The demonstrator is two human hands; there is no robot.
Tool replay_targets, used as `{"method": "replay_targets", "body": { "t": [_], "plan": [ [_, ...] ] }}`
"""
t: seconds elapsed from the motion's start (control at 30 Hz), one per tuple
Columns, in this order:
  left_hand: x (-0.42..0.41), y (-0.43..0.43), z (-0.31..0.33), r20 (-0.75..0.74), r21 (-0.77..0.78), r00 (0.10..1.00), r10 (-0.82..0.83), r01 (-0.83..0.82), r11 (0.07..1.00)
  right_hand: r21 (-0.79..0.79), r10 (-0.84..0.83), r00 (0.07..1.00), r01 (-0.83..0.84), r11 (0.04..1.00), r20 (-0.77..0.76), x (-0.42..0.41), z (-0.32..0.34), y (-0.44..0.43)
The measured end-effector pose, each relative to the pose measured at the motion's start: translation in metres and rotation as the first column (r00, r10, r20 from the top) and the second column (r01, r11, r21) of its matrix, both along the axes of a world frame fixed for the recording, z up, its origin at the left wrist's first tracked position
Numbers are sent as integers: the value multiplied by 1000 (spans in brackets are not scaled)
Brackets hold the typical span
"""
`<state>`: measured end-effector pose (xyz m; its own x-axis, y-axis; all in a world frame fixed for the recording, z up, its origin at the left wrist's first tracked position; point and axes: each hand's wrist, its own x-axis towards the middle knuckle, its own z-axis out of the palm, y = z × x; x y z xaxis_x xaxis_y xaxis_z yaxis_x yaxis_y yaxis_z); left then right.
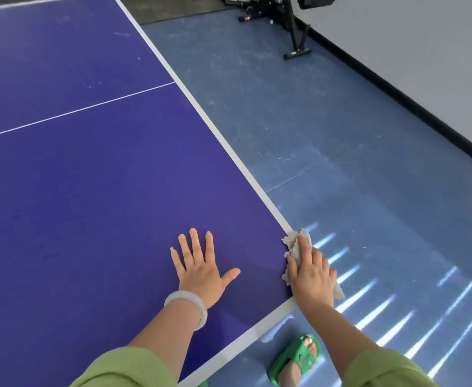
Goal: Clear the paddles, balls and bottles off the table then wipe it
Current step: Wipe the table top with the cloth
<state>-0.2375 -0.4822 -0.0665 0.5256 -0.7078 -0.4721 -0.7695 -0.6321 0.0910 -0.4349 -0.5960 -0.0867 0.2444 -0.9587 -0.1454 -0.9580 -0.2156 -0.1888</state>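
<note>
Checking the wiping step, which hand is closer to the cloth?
Right. The right hand presses on the cloth at the table corner; the left hand lies flat on the blue top, apart from it.

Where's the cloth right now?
In the head view the cloth is under the right hand, at the table's near right corner on its white edge line, with the left hand flat on the blue surface beside it.

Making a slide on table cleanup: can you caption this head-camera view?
Right hand presses a grey cloth onto the blue table's corner edge; left hand lies flat beside it.
</note>
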Motion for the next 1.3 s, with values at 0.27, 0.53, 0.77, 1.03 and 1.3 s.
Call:
{"method": "replay_targets", "body": {
  "t": [0.27, 0.53, 0.77, 1.03, 1.3],
  "plan": [
    [-5, -11, 19, -12, 137, 996, 86, -83, 987, 359, 124, 988, -150, 921, 95, -37, 10, -74],
    [-62, -73, 51, -36, 19, 916, 400, -399, 917, 359, 374, 906, -422, 833, 198, -76, 47, -156],
    [-103, -164, 75, -191, -69, 921, 338, -356, 932, 298, 483, 838, -543, 785, 254, -63, 82, -234],
    [-52, -281, 93, -249, -178, 883, 398, -446, 877, 230, 622, 756, -654, 720, 203, 8, 115, -361],
    [9, -370, 101, -179, -159, 886, 427, -455, 876, 211, 696, 692, -721, 660, 189, 94, 134, -466]
  ]
}}
